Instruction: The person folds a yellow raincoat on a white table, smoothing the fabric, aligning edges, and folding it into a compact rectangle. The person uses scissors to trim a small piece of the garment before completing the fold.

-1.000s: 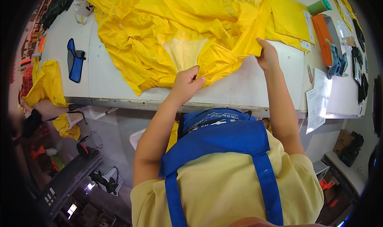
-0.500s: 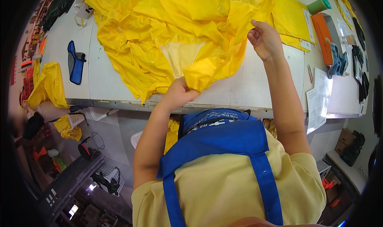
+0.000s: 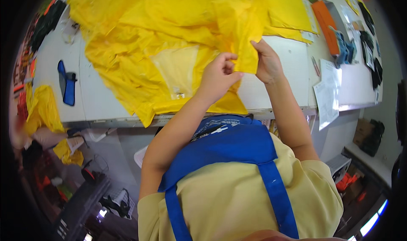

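The yellow garment [image 3: 148, 33] is spread out on the white table [image 3: 282, 56], right in front of the person. It is big and full of wrinkles, and it goes past the top of the view. One pointy corner comes down to the table's near edge. A pale panel [image 3: 176, 67] shows in its lower part, to the left of both hands.

A narrow yellow strip [image 3: 248, 48] of the garment comes down between the two hands. The left hand [image 3: 217, 78] is at the left side of the strip, near its bottom end. Its fingers are bent, and the thumb and first finger are a little apart. I cannot tell if they pinch the cloth. More of the garment lies under and beside this hand. The right hand [image 3: 268, 65] is on the other side, with its fingertips holding the strip's right edge.

Past the right hand, a folded yellow pile [image 3: 288, 10] lies on the table. Farther right are an orange box [image 3: 325, 27], a blue cloth [image 3: 345, 50] and a paper sheet [image 3: 326, 90]. A blue and grey thing [image 3: 67, 84] lies far to the left, apart from the garment.
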Motion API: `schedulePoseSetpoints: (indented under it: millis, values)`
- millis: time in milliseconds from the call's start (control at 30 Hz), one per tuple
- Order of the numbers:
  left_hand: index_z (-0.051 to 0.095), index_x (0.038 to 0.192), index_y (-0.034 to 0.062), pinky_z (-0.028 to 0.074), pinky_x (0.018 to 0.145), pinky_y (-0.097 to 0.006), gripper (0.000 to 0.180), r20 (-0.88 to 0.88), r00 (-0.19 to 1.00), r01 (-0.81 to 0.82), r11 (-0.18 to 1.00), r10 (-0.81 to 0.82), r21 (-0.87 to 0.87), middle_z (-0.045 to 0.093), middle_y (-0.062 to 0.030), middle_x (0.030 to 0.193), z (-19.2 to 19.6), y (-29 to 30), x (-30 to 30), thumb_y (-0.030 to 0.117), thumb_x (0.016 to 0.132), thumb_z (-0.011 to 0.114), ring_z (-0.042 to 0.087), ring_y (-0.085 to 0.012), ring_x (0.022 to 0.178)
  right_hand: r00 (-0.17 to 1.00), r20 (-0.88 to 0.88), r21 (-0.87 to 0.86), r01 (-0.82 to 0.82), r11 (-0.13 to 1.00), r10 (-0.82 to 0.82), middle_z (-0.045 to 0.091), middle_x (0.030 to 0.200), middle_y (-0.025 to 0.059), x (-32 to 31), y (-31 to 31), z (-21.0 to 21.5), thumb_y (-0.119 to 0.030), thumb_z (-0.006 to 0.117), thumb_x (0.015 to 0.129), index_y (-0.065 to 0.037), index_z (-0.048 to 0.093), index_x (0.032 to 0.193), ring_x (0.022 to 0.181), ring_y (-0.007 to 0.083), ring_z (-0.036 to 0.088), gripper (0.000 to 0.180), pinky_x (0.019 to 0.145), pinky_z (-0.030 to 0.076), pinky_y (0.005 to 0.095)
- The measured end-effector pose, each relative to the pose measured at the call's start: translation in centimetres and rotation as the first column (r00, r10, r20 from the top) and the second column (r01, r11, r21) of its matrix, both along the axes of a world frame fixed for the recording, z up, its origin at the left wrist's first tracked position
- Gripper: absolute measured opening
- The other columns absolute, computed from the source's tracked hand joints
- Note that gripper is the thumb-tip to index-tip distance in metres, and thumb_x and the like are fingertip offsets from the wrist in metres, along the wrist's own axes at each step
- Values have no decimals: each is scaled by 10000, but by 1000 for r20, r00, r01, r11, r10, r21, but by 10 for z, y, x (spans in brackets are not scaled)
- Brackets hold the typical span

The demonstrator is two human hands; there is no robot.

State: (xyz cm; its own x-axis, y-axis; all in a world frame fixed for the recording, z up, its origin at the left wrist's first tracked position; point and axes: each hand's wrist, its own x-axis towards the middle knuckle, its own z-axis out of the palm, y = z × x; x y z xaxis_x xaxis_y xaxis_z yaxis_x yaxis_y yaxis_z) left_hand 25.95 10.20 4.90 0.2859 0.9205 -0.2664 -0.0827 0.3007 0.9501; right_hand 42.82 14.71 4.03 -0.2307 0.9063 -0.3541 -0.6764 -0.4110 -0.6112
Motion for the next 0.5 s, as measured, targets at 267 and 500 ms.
schedulePoseSetpoints:
  millis: [267, 500]
  values:
    - [473, 1174, 46, 447, 648, -222, 428, -131, 914, 397, 911, -383, 112, 500, 2, 793, -10, -30, 15, 58, 785, 651, 505, -81, 691, 994, -54, 137, 104, 985, -98, 487, 1287, 110, 17, 16, 14, -251, 506, 918, -49, 400, 1318, 1190, 234, 476, 460, 1008, 394, 370]
    - [485, 1189, 48, 446, 848, -354, 471, -315, 879, 445, 851, -357, 278, 565, -118, 996, -30, -43, 0, 147, 770, 675, 562, -236, 934, 862, 402, 189, 253, 949, -309, 499, 1299, 168, 24, 111, -62, -240, 509, 893, -36, 414, 1336, 1128, 320, 536, 497, 966, 442, 392]
